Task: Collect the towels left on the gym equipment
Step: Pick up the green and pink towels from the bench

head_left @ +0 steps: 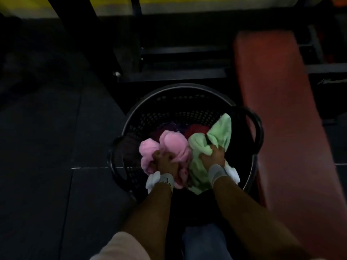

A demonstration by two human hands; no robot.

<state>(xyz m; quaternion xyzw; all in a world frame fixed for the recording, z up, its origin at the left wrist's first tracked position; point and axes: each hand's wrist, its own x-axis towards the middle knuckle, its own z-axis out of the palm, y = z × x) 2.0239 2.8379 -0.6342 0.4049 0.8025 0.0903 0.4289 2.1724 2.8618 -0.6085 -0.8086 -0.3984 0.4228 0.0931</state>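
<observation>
A round black perforated laundry basket [169, 102] stands on the dark floor in front of me. My left hand [165, 161] grips a bunched pink towel [172, 143] over the basket's opening. My right hand [213, 157] grips a crumpled light green towel [218, 134] beside it, also over the basket. Both wrists wear white bands. Deep inside the basket lie darker cloths, one purple [169, 128] and one red [197, 129].
A red padded gym bench [281, 109] runs along the right, close to the basket's handle [257, 128]. Black machine frames [169, 72] stand behind the basket, under a yellow panel [206, 2]. Dark floor tiles [47, 147] spread to the left.
</observation>
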